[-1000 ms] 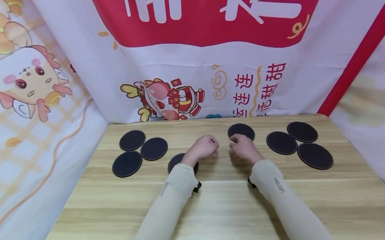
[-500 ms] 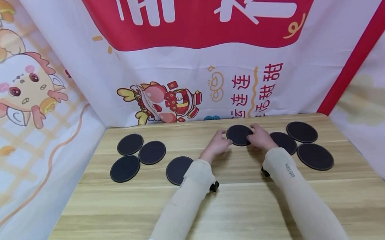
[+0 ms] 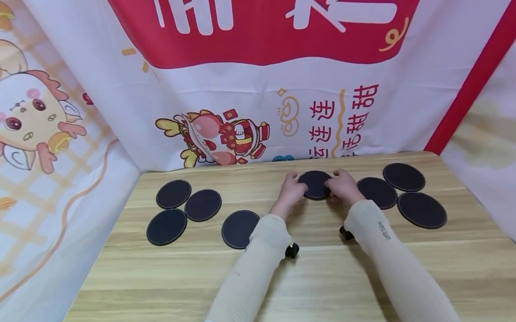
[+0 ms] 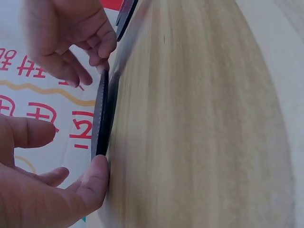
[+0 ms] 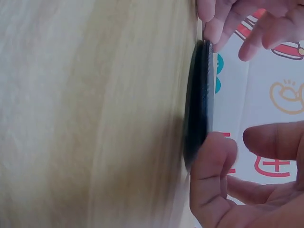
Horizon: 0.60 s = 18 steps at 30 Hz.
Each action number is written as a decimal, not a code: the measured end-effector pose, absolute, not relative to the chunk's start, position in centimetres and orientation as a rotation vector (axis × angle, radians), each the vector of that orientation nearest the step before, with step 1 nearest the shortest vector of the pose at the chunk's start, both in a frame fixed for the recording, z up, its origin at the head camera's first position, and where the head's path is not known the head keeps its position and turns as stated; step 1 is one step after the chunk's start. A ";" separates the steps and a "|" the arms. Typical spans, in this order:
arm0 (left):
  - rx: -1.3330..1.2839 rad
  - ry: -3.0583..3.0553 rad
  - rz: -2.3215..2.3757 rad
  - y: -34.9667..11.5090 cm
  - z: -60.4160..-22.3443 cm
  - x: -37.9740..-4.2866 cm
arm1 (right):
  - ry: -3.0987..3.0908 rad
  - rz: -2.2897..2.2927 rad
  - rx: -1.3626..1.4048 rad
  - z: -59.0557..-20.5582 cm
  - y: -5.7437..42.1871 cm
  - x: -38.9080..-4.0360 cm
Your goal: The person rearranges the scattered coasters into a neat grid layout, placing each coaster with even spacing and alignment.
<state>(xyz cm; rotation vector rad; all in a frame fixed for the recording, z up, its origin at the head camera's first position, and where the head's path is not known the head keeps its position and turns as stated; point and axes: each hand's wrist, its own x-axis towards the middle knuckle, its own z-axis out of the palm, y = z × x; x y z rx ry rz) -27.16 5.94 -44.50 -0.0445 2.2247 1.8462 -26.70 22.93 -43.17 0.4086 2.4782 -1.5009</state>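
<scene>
A round black coaster (image 3: 315,185) with a pale stitched line along its rim is between my two hands at the far side of the table. My left hand (image 3: 290,191) holds its left edge, the thumb against the rim. Opposite, my right hand (image 3: 344,186) holds the right edge. Both wrist views show the coaster (image 4: 102,116) almost edge-on, close to the wood, with digits of each hand touching its ends and other fingers spread apart from it. Whether it is fully off the table I cannot tell. Another coaster (image 3: 240,229) lies near my left forearm.
Three coasters lie grouped at the left, one of them the left front coaster (image 3: 167,227). A second group of three is at the right, including the right front coaster (image 3: 422,210). Printed cloth (image 3: 242,104) hangs behind the wooden table (image 3: 315,283) and along its sides.
Both hands have moved from the middle of the table to the far coaster and taken its two edges. Over the last half second the coaster has shifted slightly left and nearer.
</scene>
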 end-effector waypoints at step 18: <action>-0.179 2.169 1.970 4.7 -44.5 -27.1 | 2.215 -1.768 0.362 -43.3 23.1 -25.9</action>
